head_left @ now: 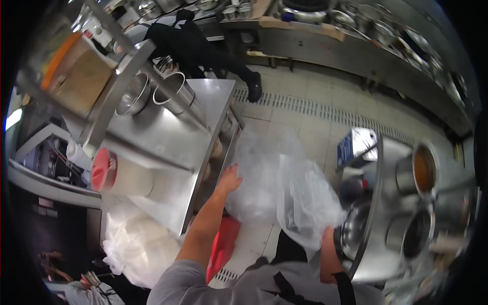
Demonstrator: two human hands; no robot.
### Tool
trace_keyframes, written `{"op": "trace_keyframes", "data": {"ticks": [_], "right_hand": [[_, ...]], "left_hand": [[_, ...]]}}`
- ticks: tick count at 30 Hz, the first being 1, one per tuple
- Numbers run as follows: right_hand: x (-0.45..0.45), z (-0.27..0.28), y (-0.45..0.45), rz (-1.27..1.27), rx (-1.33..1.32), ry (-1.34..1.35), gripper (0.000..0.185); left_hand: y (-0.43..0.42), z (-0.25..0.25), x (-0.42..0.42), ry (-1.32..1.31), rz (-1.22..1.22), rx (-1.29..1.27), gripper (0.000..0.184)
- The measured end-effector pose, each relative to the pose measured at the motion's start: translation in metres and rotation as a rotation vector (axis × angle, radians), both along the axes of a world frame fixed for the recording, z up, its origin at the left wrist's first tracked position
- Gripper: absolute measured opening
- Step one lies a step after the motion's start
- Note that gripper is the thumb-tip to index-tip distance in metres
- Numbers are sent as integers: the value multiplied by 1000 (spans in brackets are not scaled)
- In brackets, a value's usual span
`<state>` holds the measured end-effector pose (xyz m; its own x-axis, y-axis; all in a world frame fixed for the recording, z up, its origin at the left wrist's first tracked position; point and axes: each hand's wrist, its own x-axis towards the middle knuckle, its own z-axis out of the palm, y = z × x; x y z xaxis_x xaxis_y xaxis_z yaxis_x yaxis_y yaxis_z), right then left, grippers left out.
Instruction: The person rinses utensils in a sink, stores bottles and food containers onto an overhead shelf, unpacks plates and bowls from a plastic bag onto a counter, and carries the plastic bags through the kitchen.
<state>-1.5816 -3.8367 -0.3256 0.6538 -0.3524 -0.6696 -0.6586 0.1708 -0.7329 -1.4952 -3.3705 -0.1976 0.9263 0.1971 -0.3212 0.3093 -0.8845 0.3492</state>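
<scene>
A large clear plastic bag (284,178) hangs spread out in front of my body, above the tiled floor. My left hand (230,179) is at the bag's left edge, beside the steel table, its fingers apart. At the bag's lower right corner is my right hand (328,236); the plastic and the angle hide its fingers. Below my left forearm a red object (223,244) shows near the floor.
A steel table (168,132) on the left bears a red-lidded container (104,170) and metal bowls. Pots (424,170) stand on the right counter (381,203). A filled white bag (137,246) is at lower left. A person in black (188,46) leans at the back counter.
</scene>
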Motion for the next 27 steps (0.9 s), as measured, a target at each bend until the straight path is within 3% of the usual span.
{"op": "trace_keyframes", "data": {"ticks": [7,9,13,14,15,17,19,21,23,24,26,27], "right_hand": [[125,-71,-22,78,-40,152,42],[133,-82,-37,64,-59,198,42],[137,-86,-75,36,-107,267,43],[139,-82,-82,35,-117,273,43],[143,-79,-88,29,-122,277,43],[154,-67,-95,26,-127,256,43],[166,-54,-96,14,-119,211,43],[185,-42,-90,-4,-106,132,43],[213,-27,-77,-30,-75,8,43],[228,-14,-71,-61,-41,-64,44],[270,38,-40,-148,93,-199,45],[286,43,-35,-153,114,-219,46]], "left_hand": [[23,-112,193,-25,161,81,76],[16,-127,237,-118,391,40,68],[31,-206,272,119,362,60,46],[27,-217,267,197,213,-28,34],[24,-216,266,265,63,-113,23],[-16,-175,230,-3,246,-425,19],[-40,-154,183,185,621,-797,26],[-63,-107,139,340,558,-639,33],[-89,-71,89,70,469,-238,37],[-98,-57,77,66,462,-247,37],[-113,-29,49,504,190,-82,39],[-112,-17,51,485,187,-78,39]]}}
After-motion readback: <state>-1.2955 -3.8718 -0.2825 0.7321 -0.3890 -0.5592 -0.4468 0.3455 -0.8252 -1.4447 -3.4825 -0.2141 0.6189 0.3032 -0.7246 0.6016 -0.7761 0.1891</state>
